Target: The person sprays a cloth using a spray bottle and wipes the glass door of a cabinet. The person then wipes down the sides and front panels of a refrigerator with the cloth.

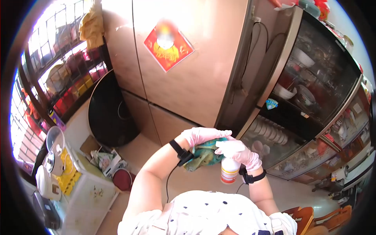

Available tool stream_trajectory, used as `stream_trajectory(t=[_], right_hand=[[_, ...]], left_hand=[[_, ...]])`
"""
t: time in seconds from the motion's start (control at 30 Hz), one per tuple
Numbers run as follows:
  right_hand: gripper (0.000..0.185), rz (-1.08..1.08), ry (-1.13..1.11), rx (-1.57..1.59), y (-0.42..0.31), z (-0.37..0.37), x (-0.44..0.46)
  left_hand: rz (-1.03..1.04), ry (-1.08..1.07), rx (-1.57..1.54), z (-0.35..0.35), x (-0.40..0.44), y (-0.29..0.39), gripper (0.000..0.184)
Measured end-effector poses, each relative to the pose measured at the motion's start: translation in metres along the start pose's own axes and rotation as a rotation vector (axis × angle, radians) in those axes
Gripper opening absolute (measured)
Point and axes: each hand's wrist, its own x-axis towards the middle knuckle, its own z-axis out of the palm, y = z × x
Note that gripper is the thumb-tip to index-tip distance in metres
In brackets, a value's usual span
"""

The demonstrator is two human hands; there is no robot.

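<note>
Both of my hands wear thin pale pink gloves and are held close together in front of me. My left hand (204, 136) is closed on a crumpled green cloth (207, 157), which hangs below the fingers. Wrapped round the top of a white bottle (230, 170) is my right hand (239, 151). Yellow and orange-red bands mark the bottle's label, and its upper end is hidden by the glove. The cloth lies just left of the bottle. Ahead stands a tall brownish refrigerator (188, 90) with a red diamond-shaped paper sign (166, 53) on its door.
A glass-fronted cabinet (313, 78) with bowls stands on the right. At left, a round black tabletop (109, 113) leans by a barred window. A low white cabinet (88, 199) carries a rice cooker (55, 162) and other items. Wooden chairs (329, 219) are at the lower right.
</note>
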Motion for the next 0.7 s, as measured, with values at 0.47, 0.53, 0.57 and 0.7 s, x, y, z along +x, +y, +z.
stream_trajectory(t=[0.47,0.53,0.57,0.7], right_hand=[[0.06,0.827,0.566,0.55,0.04,0.072,-0.003],[0.065,0.735,0.463,0.564,0.041,0.071,-0.006],[0.07,0.64,0.369,0.571,0.041,0.067,-0.01],[0.063,0.8,0.388,0.901,0.046,0.051,-0.025]], left_hand=[[0.183,0.755,0.197,0.037,-0.003,-0.121,0.074],[0.334,0.658,0.071,0.024,0.006,-0.137,0.073],[0.294,0.726,0.092,0.02,0.01,-0.144,0.063],[0.388,0.655,-0.248,0.014,-0.018,-0.165,0.03]])
